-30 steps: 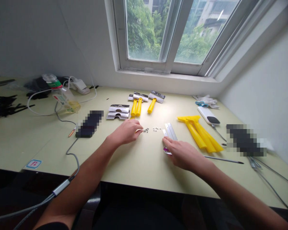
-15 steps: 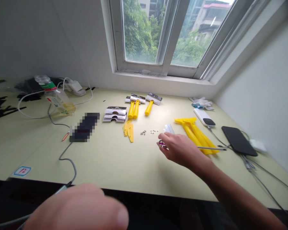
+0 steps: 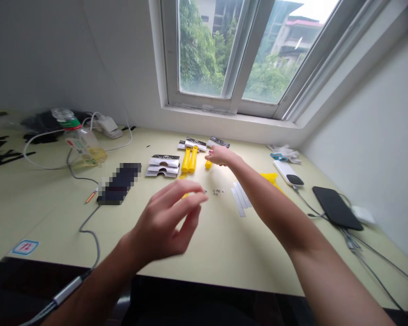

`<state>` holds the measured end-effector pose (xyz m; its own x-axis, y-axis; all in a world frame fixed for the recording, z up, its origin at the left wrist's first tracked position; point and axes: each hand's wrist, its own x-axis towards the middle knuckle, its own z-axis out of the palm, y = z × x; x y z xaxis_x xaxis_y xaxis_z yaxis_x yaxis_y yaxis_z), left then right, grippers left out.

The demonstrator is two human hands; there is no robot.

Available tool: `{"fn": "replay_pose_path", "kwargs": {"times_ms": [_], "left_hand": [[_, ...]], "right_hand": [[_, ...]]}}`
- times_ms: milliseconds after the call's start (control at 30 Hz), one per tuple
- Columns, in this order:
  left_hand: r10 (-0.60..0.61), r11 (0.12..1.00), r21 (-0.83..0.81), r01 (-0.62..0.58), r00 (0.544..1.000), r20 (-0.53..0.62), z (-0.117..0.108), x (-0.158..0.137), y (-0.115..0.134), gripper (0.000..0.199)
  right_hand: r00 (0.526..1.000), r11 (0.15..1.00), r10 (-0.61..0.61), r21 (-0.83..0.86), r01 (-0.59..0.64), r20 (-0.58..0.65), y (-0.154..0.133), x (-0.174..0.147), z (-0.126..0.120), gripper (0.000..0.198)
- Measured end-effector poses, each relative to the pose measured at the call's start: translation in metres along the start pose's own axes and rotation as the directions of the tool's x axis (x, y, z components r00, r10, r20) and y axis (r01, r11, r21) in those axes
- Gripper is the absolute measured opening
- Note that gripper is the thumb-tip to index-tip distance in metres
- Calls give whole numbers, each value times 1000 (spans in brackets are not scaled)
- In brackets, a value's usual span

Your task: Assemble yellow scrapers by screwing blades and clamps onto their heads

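My left hand (image 3: pixel 172 217) hovers over the near middle of the table, fingers curved and thumb apart, with nothing visible in it. It partly hides some flat yellow pieces (image 3: pixel 185 196). Farther off, my right hand (image 3: pixel 221 156) is closed around what looks like a screwdriver (image 3: pixel 210 153), of which only a pink-and-clear handle end shows. That hand is over a yellow-handled scraper (image 3: pixel 208 166) with a black-and-white sleeve. Two more yellow-handled scrapers (image 3: pixel 189 159) lie left of it. Small nuts (image 3: pixel 217 192) and thin metal blades (image 3: pixel 239 201) lie between my arms.
Folded card sleeves (image 3: pixel 162 166) are stacked left of the scrapers. My right forearm partly covers loose yellow handles (image 3: pixel 269 177). A white power bank (image 3: pixel 288 173), a black phone (image 3: pixel 336 207) and cables occupy the right; a bottle (image 3: pixel 83 142) and a blurred-out dark device (image 3: pixel 120 183) the left.
My right hand has gone forward and left, from beside the blades to the far scraper. My left hand has risen from the bottom edge to above the table. The blades are now more exposed.
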<state>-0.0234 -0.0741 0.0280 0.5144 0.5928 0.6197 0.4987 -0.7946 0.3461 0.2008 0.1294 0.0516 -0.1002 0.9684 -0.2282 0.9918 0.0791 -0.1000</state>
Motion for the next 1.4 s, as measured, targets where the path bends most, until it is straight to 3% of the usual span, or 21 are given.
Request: {"fn": "replay_pose_path", "kwargs": {"times_ms": [67,133,200,267,433,567,667,733,800,833,900,967,1000,1067,1133,1233,1400], "left_hand": [[-144,984,129,120,968,203,19,19,-27,44],[-292,947,246,209,879,378,36,22,-48,53],[-347,931,275,239,810,473,47,15,-61,55],[-361,926,289,243,790,495,54,7,-66,53],[-344,917,347,197,832,436,57,4,-71,45],[-343,906,375,197,861,375,57,8,-72,42],[-316,931,268,249,917,244,53,18,-70,41],[-357,934,72,350,923,147,48,31,-68,41],[-499,823,-234,518,855,137,43,47,-68,45],[-581,690,-401,603,791,192,41,56,-68,50],[-661,342,-654,674,668,342,39,71,-67,59],[-666,34,-777,628,594,451,41,82,-64,58],[-662,-75,-808,585,577,479,43,85,-61,55],[-666,-210,-851,482,567,485,50,88,-53,45],[-684,-250,-892,377,583,438,57,87,-46,33],[-716,-204,-941,268,615,330,66,82,-40,19],[-711,-144,-962,232,652,263,70,74,-41,28]], "right_hand": [[999,998,43,42,-44,27,-4,13,1,42],[994,994,84,66,-88,66,-8,23,5,39],[987,989,115,80,-125,113,-11,30,10,35],[983,986,128,87,-140,133,-12,33,13,34],[996,995,91,46,-89,-24,-8,22,6,36],[985,1000,26,-10,-28,-173,-4,-11,-8,29],[969,999,-40,-41,31,-244,-2,-51,-11,32],[957,996,-79,-56,65,-281,0,-82,-7,38],[950,994,-99,-64,84,-297,1,-115,1,42],[942,992,-119,-74,101,-313,1,-130,6,44],[914,978,-201,-118,170,-352,0,-157,17,45],[893,968,-246,-150,203,-377,-3,-178,29,45],[886,964,-260,-163,212,-384,-5,-186,34,45],[873,958,-282,-174,230,-397,-9,-197,45,44],[862,953,-298,-178,245,-409,-14,-200,54,44],[848,953,-301,-181,244,-436,-18,-198,63,44],[828,963,-271,-151,225,-490,-22,-188,70,37]]}}
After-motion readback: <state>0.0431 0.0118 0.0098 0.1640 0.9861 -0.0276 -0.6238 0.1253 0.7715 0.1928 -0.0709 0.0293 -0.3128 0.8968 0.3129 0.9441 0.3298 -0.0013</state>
